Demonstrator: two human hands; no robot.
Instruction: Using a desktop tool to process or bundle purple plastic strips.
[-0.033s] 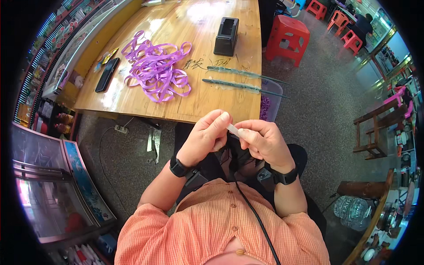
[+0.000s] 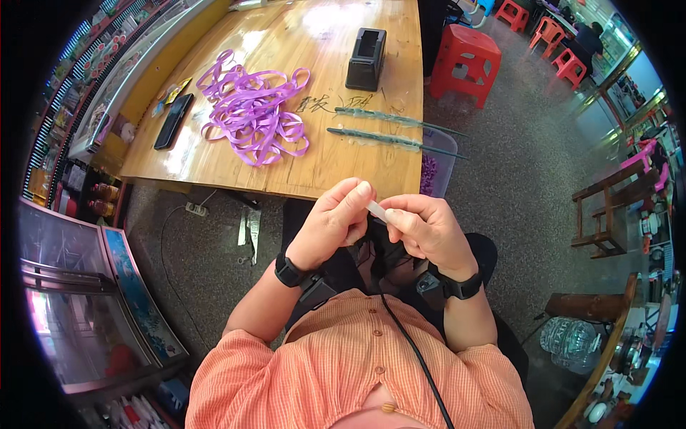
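My left hand (image 2: 338, 216) and my right hand (image 2: 427, 227) meet just off the table's near edge, above my lap. Pinched between them is a small whitish strip (image 2: 377, 209): left thumb and forefinger have one end, right thumb and forefinger the other. Its exact kind is too small to make out. A loose heap of purple ribbon (image 2: 257, 114) lies on the wooden table (image 2: 314, 171), ahead and to the left. Ahead to the right, two thin dark green sticks, a nearer one (image 2: 379, 138) and a farther one (image 2: 379, 114), have clear, lumpy material around them and overhang the table's right edge.
A black phone (image 2: 174, 121) lies at the table's left, and a black holder (image 2: 366, 58) stands farther back. Beside the right edge, a translucent tub (image 2: 444, 161) contains purple pieces. A red stool (image 2: 466, 64) stands beyond. A dark cord (image 2: 414, 343) runs down my front.
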